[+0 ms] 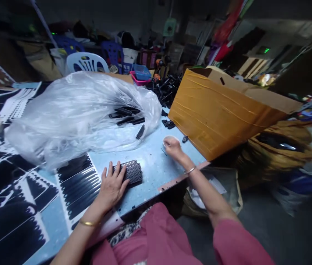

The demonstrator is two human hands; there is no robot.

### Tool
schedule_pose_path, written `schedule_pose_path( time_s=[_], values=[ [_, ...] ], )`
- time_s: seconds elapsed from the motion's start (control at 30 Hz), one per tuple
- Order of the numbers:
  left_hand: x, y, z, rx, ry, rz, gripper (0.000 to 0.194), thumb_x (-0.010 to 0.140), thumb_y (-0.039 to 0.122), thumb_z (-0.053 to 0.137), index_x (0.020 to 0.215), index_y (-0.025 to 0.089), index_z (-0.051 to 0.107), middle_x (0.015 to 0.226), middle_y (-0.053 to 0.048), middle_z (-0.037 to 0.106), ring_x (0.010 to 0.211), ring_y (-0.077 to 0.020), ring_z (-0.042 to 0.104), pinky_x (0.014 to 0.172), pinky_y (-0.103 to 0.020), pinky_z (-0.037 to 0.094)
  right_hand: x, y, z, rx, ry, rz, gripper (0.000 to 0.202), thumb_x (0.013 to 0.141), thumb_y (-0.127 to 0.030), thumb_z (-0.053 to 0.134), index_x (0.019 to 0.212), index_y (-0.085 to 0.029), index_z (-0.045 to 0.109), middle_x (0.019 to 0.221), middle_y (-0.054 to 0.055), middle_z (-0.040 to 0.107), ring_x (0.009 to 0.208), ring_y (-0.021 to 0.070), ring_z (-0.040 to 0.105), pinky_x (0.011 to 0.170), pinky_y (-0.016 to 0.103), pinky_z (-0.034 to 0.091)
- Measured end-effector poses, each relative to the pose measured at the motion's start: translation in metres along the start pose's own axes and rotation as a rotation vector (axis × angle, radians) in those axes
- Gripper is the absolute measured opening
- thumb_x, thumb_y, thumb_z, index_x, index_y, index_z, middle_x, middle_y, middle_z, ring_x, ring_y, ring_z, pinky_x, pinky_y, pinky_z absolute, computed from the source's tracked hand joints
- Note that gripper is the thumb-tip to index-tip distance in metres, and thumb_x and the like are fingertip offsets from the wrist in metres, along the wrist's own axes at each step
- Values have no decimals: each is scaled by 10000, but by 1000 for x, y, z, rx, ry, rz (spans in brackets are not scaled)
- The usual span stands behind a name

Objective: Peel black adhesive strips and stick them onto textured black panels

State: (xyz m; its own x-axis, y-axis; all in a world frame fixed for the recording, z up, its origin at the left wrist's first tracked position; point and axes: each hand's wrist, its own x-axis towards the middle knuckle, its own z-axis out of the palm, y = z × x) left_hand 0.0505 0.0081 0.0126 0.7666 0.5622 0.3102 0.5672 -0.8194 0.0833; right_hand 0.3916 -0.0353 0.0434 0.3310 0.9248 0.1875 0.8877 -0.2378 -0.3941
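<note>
My left hand [113, 184] lies flat with its fingers spread over the left end of a black perforated piece [134, 172] on the light-blue table [153, 165]. My right hand [173, 147] is closed in a fist just above the table, near the cardboard box. A bit of white shows at its curled fingers, but I cannot make out what it holds. A thin dark sliver [163, 151] is beside that fist. To the left of my left hand rests a sheet of black strips with a scalloped white edge [80, 184].
A large clear plastic bag [75, 106] with black strips [128, 115] at its mouth covers the table's back left. A tall taped cardboard box [211, 110] stands at the right edge. Black parts [167, 90] are heaped behind. More black sheets [9, 235] lie left; an open sack [227, 184] sits below.
</note>
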Motion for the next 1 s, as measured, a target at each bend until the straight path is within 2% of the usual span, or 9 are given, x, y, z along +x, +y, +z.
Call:
schedule_pose_path(
  time_s=[0.07, 0.13, 0.23, 0.33, 0.47, 0.63, 0.8, 0.9, 1.0],
  values=[
    [-10, -4, -5, -38, 88, -59, 497, 948, 382, 451, 1353, 109, 545, 1404, -206, 525, 1361, -423, 394, 1032, -561, 374, 14, 30, -17, -75, -57, 71, 163, 769, -138, 575, 816, -102, 727, 803, 125, 716, 784, 237, 645, 728, 308, 461],
    [-23, -8, -5, -99, 181, -141, 466, 956, 369, 444, 1326, 108, 556, 1301, -198, 614, 1234, -352, 557, 953, -460, 467, 24, 48, -22, -125, -134, 95, 146, 681, -199, 690, 793, -118, 736, 753, 96, 718, 734, 226, 639, 671, 277, 444],
    [-42, -9, 0, -184, 287, -291, 419, 945, 367, 475, 1262, 121, 595, 1087, -155, 723, 873, -241, 713, 782, -334, 534, 32, 56, -11, -164, -222, 81, 223, 647, -230, 724, 858, -162, 750, 836, 75, 744, 779, 199, 644, 669, 236, 426],
    [-54, -6, 4, -234, 347, -403, 406, 925, 391, 510, 1200, 119, 634, 976, -123, 750, 655, -186, 692, 666, -285, 531, 35, 56, 4, -197, -267, 75, 196, 699, -224, 673, 865, -160, 755, 909, 99, 750, 830, 191, 645, 689, 225, 415],
    [-60, -1, 2, -271, 360, -455, 399, 919, 388, 523, 1159, 98, 655, 959, -122, 754, 664, -182, 695, 651, -267, 524, 33, 61, 10, -238, -290, 90, 153, 734, -196, 617, 760, -135, 755, 856, 128, 747, 802, 197, 641, 681, 237, 404],
    [-62, -5, 5, -291, 356, -504, 382, 908, 375, 527, 1127, 97, 670, 933, -121, 755, 648, -185, 690, 624, -268, 518, 29, 71, 10, -234, -217, 151, 189, 746, -151, 571, 738, -119, 758, 826, 131, 747, 791, 205, 643, 683, 249, 405],
    [-62, -5, 8, -344, 329, -525, 388, 900, 380, 525, 1127, 98, 664, 973, -141, 745, 794, -220, 709, 749, -310, 546, 28, 74, 11, -137, -139, 215, 198, 737, -172, 567, 700, -99, 748, 743, 127, 734, 755, 231, 653, 676, 279, 434],
    [-64, -4, 9, -363, 324, -522, 351, 900, 346, 519, 1127, 120, 663, 993, -139, 743, 836, -227, 711, 778, -332, 558, 29, 76, 8, -34, -100, 240, 194, 719, -213, 586, 663, -95, 730, 632, 113, 696, 680, 244, 650, 621, 299, 455],
    [-67, -5, 11, -366, 315, -513, 330, 898, 304, 531, 1146, 130, 659, 1025, -146, 736, 880, -235, 710, 802, -347, 567, 30, 76, 2, 93, -79, 269, 237, 736, -288, 596, 669, -92, 712, 499, 75, 620, 513, 214, 609, 512, 299, 462]
  ],
)
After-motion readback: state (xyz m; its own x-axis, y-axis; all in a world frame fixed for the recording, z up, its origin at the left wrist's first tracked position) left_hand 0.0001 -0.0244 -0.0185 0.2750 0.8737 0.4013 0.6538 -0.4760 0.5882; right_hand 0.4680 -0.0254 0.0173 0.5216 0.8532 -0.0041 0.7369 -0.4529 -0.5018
